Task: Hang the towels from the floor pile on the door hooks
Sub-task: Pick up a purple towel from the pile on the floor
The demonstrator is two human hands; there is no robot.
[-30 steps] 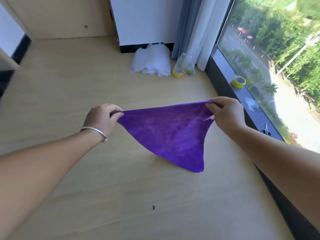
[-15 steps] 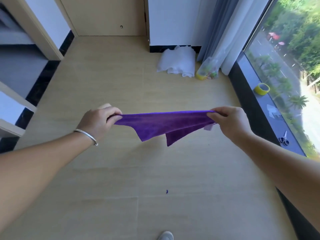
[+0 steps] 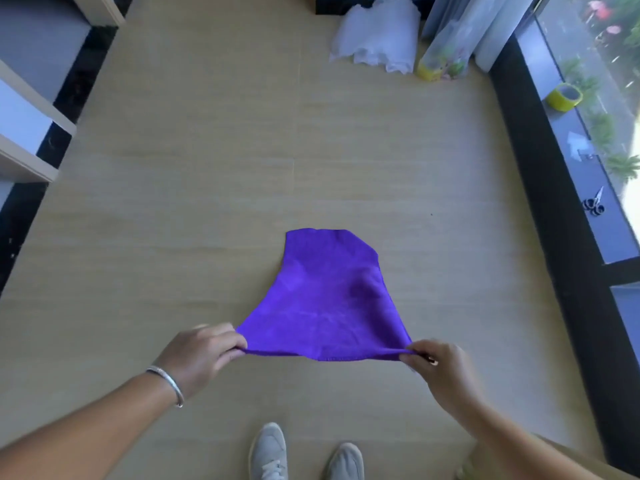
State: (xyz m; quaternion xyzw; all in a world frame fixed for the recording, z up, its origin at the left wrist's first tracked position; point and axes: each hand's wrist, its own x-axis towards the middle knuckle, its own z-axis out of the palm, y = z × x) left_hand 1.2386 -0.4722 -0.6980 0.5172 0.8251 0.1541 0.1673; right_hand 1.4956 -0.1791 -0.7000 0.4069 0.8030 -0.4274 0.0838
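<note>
Wooden floor (image 3: 207,202) under white cloth pile (image 3: 377,32), grey shoes (image 3: 268,452)

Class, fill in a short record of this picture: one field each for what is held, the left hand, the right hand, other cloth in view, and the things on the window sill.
held: purple towel, spread between both hands
left hand: pinches near left corner
right hand: pinches near right corner
other cloth: white pile on floor by curtain
sill: yellow tape roll, scissors

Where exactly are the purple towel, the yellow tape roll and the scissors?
purple towel (image 3: 325,303): head view, middle of the spread cloth.
yellow tape roll (image 3: 564,97): head view, its outer side, on the window ledge.
scissors (image 3: 593,204): head view, near the dark handles, on the same ledge.
</note>
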